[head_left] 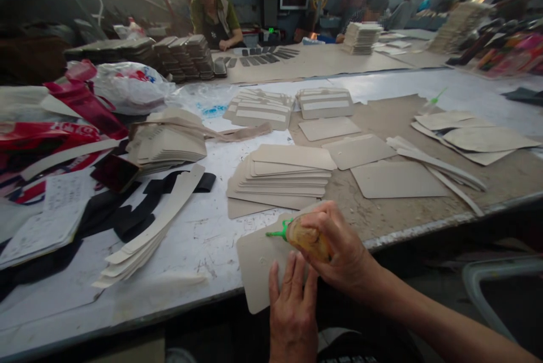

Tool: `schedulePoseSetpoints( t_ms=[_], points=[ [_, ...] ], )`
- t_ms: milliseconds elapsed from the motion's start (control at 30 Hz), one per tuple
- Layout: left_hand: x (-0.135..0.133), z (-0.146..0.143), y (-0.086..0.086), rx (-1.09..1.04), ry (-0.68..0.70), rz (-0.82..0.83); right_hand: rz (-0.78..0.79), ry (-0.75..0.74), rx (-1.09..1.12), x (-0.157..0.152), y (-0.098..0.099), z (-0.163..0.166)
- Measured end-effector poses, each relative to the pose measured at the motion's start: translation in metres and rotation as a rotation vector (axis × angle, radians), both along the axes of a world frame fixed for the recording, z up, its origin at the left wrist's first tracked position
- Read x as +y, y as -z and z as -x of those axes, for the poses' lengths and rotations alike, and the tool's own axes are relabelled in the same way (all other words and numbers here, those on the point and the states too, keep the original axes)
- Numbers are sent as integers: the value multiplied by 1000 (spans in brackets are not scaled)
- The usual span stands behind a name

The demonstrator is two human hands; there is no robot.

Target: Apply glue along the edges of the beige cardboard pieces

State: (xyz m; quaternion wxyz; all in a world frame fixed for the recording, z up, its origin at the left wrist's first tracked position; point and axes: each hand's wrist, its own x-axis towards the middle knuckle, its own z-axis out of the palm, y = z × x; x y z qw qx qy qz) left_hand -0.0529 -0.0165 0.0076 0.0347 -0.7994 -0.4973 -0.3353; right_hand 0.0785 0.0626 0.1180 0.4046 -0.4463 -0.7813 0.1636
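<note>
Beige panel (251, 272) lies at the table's (182, 253) near edge, its lower corner jutting past; the left hand (293, 309) rests on it, fingers extended, slightly spread, grasping nothing; the right hand (341, 247) grips a squeeze bottle (309, 238), green nozzle (278, 233) at the panel, contact unclear; a fanned stack (282, 176) sits just beyond; white tabletop stretches leftward to the curved strips (155, 233).

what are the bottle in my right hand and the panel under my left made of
Bottle: probably plastic, slightly glossy; its amber body looks translucent. Panel: cardboard or leatherlike sheet, can't tell which; matte, its beige face showing little shine.
</note>
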Motion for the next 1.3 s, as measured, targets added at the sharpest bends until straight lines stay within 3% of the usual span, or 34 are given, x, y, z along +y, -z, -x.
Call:
schedulePoseSetpoints(
  t_ms=[233, 433, 633, 1067, 1167, 1300],
  points=[
    [2, 4, -1, 119, 30, -21, -29, 70, -103, -2, -4, -35],
    [2, -7, 9, -82, -53, -63, -34, 125, -157, -1, -6, -61],
    [4, -1, 5, 50, 7, -42, -22, 186, -163, -2, -5, -84],
    [9, -17, 0, 139, -54, -19, 2, 325, -97, -4, 1, -115],
    [14, -31, -6, 150, -62, 3, 189, 402, 105, -5, 1, -114],
    [24, -41, -16, 209, -49, 17, 763, 345, 853, 1, 5, -114]
  ],
)
